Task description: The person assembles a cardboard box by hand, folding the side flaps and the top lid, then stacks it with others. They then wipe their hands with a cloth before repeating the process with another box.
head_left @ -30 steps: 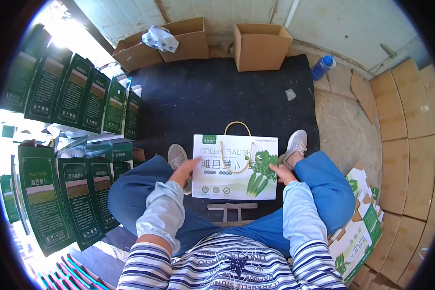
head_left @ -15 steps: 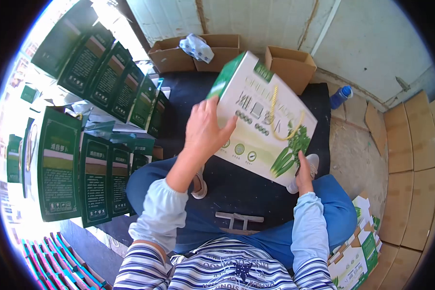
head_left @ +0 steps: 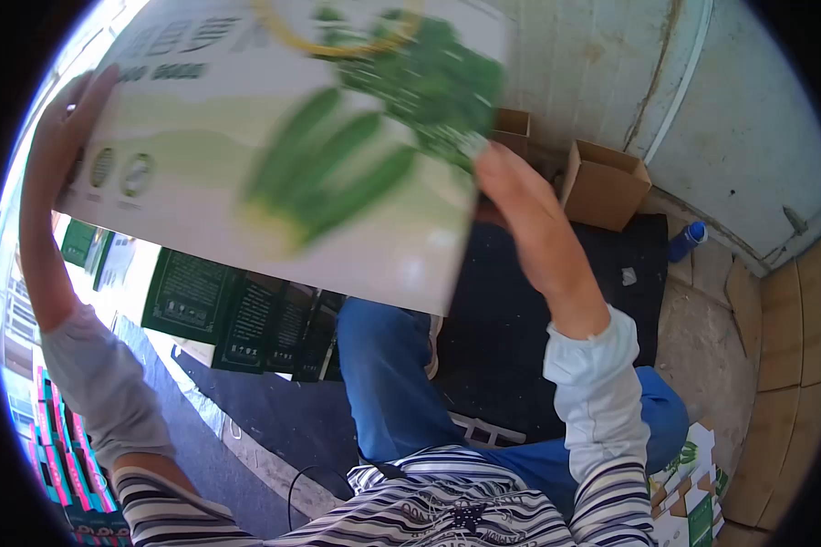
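A white and green gift box [head_left: 201,187] with a picture of green vegetables and a yellow cord handle [head_left: 383,41] is held up close to my head, tilted and slightly blurred. My left hand [head_left: 59,137] grips its left edge, with the thumb on the printed front and the other fingers partly hidden. Around the right edge, near the leafy picture, my right hand [head_left: 524,214] is closed, its fingers mostly behind the box. Just below the held box stand several dark green boxes [head_left: 192,292] in rows.
A black mat [head_left: 520,365] covers the floor around my legs. Open brown cartons [head_left: 602,187] and a blue bottle [head_left: 687,242] stand near the wall. Brown cartons [head_left: 775,328] line the right side, white-green packaging [head_left: 693,488] lies lower right, and pink-teal items [head_left: 59,447] lower left.
Both hands have lifted the gift box up and to the left, from above the mat to over the green boxes. My body and view have turned left.
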The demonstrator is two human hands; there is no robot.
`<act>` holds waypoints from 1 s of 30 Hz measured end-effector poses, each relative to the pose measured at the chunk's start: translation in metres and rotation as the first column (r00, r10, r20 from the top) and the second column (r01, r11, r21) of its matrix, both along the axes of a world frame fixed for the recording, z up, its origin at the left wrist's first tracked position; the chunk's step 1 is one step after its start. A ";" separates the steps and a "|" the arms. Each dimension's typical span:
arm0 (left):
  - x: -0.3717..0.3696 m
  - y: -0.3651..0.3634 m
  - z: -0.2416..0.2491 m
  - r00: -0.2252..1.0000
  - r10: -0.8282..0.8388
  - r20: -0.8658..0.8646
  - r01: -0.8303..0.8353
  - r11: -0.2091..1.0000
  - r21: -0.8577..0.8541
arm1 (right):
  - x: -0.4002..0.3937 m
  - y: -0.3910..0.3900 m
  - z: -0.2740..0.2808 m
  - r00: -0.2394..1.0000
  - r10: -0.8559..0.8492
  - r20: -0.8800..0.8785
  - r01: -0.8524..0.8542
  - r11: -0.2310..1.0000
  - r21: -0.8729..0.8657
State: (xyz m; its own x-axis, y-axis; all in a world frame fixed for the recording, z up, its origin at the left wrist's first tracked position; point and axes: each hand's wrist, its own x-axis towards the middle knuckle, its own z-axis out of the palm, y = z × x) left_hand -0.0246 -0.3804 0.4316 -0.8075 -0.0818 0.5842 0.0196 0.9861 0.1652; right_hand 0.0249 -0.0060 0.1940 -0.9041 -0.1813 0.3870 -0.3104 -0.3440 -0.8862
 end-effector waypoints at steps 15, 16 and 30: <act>0.020 -0.131 -0.015 0.900 -0.406 0.160 0.312 0.855 0.416 | -0.044 -0.223 0.048 0.808 0.077 -0.585 0.141 0.938 0.318; 0.035 -0.100 -0.015 0.860 -0.464 0.214 0.389 0.866 0.314 | -0.048 -0.234 0.049 0.821 0.131 -0.556 0.089 0.932 0.352; 0.006 -0.096 -0.038 0.957 0.075 0.281 -0.002 0.968 -0.252 | -0.075 -0.186 -0.009 0.904 0.248 -0.349 -0.056 0.876 0.478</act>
